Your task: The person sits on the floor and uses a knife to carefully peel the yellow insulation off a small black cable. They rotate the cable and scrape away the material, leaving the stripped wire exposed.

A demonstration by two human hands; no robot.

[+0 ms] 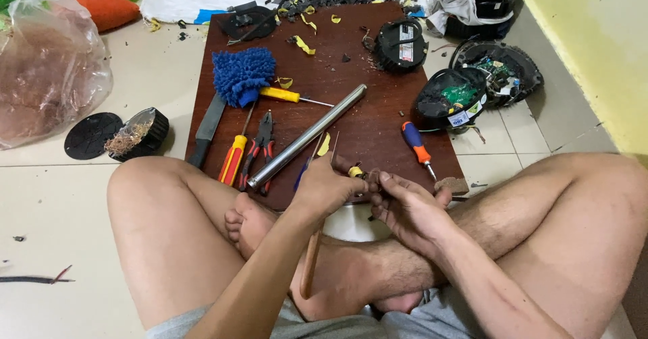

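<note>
Crossed bare legs are filling the bottom of the head view, and just above them both hands are meeting at the near edge of a dark brown wooden board [378,109] lying on the tiled floor. Left hand [324,189] is closing around a small part with a yellow tip [355,172]; right hand [405,207] is curling its fingers onto the same small piece from the other side, so the piece is sitting between the two hands, mostly hidden.

Just beyond the left hand, a long shiny metal tube [307,136] is lying slantwise, with red-handled pliers [260,147] and a red-and-yellow screwdriver [233,160] beside it. A blue-and-orange screwdriver [417,149] is lying near the right hand. A fuzzy blue mop head [243,74] is resting farther back.

Two round black plastic housings [472,89] are lying open on the floor to the right, showing green circuit boards, one carrying a small white-and-blue label. A crumpled clear plastic bag [50,62] is sitting far left.
</note>
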